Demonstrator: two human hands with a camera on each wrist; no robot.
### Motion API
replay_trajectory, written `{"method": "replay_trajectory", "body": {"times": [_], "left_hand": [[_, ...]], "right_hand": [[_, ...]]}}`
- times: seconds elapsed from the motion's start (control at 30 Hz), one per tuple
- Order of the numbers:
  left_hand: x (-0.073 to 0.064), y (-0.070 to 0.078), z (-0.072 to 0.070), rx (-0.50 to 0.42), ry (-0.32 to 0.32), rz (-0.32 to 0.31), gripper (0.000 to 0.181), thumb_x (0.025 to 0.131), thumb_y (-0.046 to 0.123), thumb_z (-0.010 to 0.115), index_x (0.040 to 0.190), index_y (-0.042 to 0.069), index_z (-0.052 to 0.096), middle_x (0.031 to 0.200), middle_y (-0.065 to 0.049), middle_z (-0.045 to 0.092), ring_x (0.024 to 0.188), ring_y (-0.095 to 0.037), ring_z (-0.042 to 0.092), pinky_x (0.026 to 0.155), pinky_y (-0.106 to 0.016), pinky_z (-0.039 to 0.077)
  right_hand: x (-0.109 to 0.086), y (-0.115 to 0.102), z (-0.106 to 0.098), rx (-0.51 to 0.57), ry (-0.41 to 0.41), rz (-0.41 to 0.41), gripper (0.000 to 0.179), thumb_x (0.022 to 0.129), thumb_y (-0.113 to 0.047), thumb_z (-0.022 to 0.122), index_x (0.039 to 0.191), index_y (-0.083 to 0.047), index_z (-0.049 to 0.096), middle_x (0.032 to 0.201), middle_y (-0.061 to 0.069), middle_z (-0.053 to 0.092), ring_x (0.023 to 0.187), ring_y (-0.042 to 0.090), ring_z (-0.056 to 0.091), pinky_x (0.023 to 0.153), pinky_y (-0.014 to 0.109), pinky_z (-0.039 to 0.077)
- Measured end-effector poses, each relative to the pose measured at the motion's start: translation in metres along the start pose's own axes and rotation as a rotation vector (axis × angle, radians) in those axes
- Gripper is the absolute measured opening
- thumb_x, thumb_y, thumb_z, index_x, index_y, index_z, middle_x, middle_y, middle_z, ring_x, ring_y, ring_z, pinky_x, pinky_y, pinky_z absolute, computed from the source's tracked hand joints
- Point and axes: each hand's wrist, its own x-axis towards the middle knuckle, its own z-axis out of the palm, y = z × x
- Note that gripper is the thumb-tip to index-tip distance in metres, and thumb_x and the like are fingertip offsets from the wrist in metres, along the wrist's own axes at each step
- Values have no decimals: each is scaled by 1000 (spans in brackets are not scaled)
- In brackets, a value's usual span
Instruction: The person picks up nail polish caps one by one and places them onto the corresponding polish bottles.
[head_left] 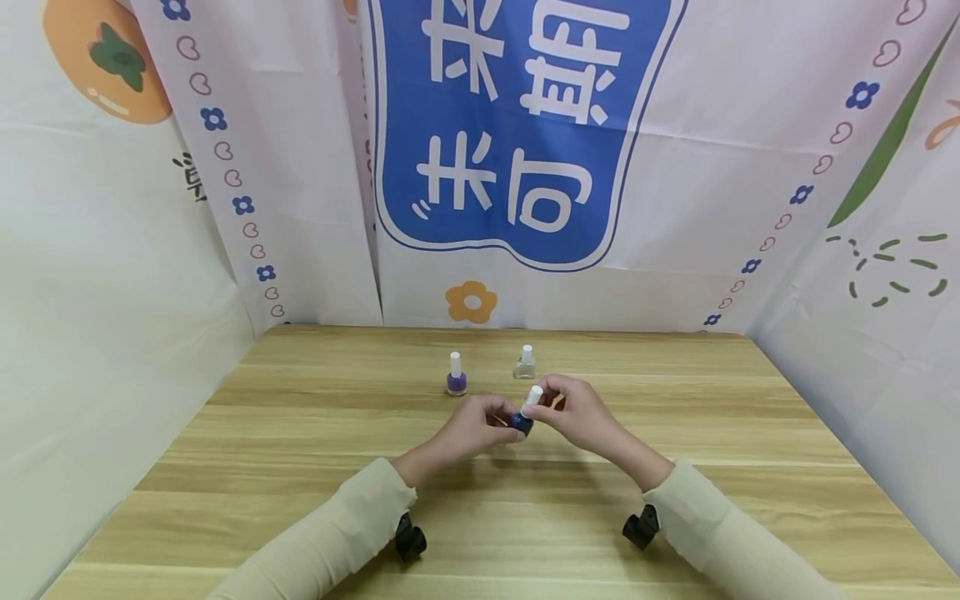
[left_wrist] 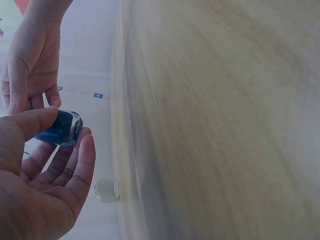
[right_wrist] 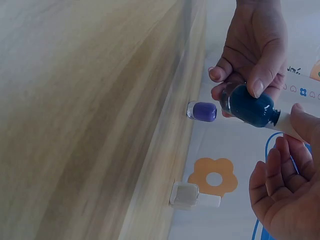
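Observation:
A dark blue nail polish bottle (head_left: 520, 424) with a white cap (head_left: 534, 397) is held between both hands, its cap leaning up and to the right. My left hand (head_left: 472, 427) pinches the glass body between thumb and fingers, the thumb lying across the blue side in the left wrist view. With thumb and fingertips my right hand (head_left: 583, 414) grips the white cap. The right wrist view shows the cap's lower end meeting the neck of the blue bottle (right_wrist: 250, 106). Part of the body is hidden behind the left fingers.
A purple nail polish bottle (head_left: 456, 382) with a white cap stands beyond the left hand. Farther back, a clear bottle (head_left: 525, 367) with a white cap stands behind the blue one. The wooden table (head_left: 300, 467) ends at a printed cloth (head_left: 322, 250) hung around it.

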Motion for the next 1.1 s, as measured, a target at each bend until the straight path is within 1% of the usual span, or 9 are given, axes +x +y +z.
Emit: {"method": "replay_trajectory", "body": {"times": [0.13,0.23,0.33,0.43,0.57,0.73,0.87,0.97,1.1], "left_hand": [[0,0,0,-8,3,-3,12,84,-2,72,95,-6,67,90,-14,66,73,-16,60,70,-50,57],[-1,0,0,-11,-5,11,11,84,-3,72,94,-6,67,91,-16,66,72,-16,61,70,-51,57],[-1,-1,0,-17,-11,15,11,84,-3,71,94,-6,67,92,-18,66,72,-16,61,70,-55,56],[5,-16,0,-24,-9,-4,12,84,0,73,94,-4,68,91,-13,67,72,-15,61,69,-52,56],[13,-33,-2,-33,-12,-40,15,84,6,75,96,0,69,89,-6,66,74,-16,62,69,-45,58],[15,-35,-5,-54,-44,-66,17,83,7,76,97,0,68,91,-6,66,77,-17,62,70,-41,58],[16,-36,-6,-77,-84,-70,19,83,8,77,97,-1,69,90,-7,67,76,-17,64,69,-40,59],[16,-35,-5,-87,-97,-75,19,83,8,77,98,-1,69,90,-7,66,75,-17,64,69,-40,59],[15,-34,-4,-95,-90,-82,20,84,7,76,99,-2,69,92,-7,66,75,-17,64,70,-42,59]], "right_hand": [[-1,3,5,14,23,22,20,88,-24,74,85,-11,59,80,-2,60,73,19,57,59,28,51],[-2,3,8,32,34,43,25,87,-27,75,83,-11,57,80,-2,60,72,19,57,55,27,49],[-2,2,10,45,39,61,25,86,-28,75,82,-11,57,80,-1,60,72,19,56,53,26,46],[-2,1,8,57,32,72,23,86,-27,76,85,-11,59,80,0,60,73,20,55,55,26,45],[0,3,1,83,-21,77,19,87,-22,75,95,-8,64,83,1,60,78,20,55,64,27,48],[4,8,-11,164,-134,50,21,91,-10,69,110,-2,66,91,5,61,84,23,55,69,28,49],[4,9,-15,197,-201,11,28,94,-12,65,120,0,65,95,6,62,88,24,56,69,28,50],[4,9,-15,204,-222,-16,30,96,-15,64,121,0,65,96,7,63,87,25,57,68,30,51],[4,9,-13,203,-205,-20,27,96,-14,64,119,-1,66,94,6,63,84,23,57,67,30,51]]}}
